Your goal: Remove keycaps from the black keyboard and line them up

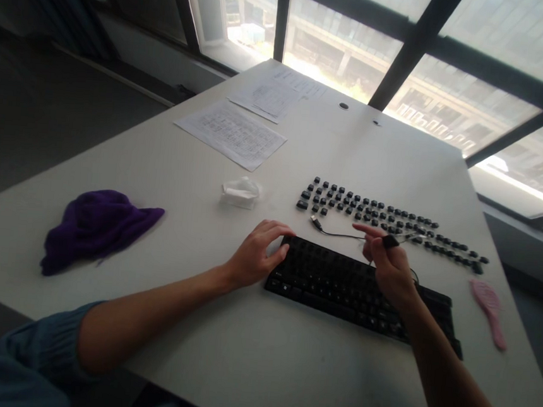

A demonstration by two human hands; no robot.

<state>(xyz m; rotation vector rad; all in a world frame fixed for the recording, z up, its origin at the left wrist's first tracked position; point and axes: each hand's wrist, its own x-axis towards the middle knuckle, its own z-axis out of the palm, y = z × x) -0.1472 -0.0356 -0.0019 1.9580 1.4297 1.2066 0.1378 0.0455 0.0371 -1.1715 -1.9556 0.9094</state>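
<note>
A black keyboard point(331, 285) lies at a slant on the white table, its top rows bare of keycaps and its lower rows still capped. My left hand point(262, 253) grips the keyboard's upper left corner between thumb and fingers. Over the keyboard's right half, my right hand point(392, 265) is raised, index finger pointing left, and pinches a small black piece with thin wires, which looks like a keycap puller point(390, 241). Beyond the keyboard, loose black keycaps point(370, 211) are laid out in rows. A black USB cable point(317, 223) lies between them and the keyboard.
To the left lies a purple cloth hat point(100, 230). A crumpled clear plastic bag point(241, 192) sits behind my left hand. Printed paper sheets point(235, 130) are spread toward the far end. A pink hairbrush point(489, 311) lies near the table's right edge. Windows point(342, 45) stand behind.
</note>
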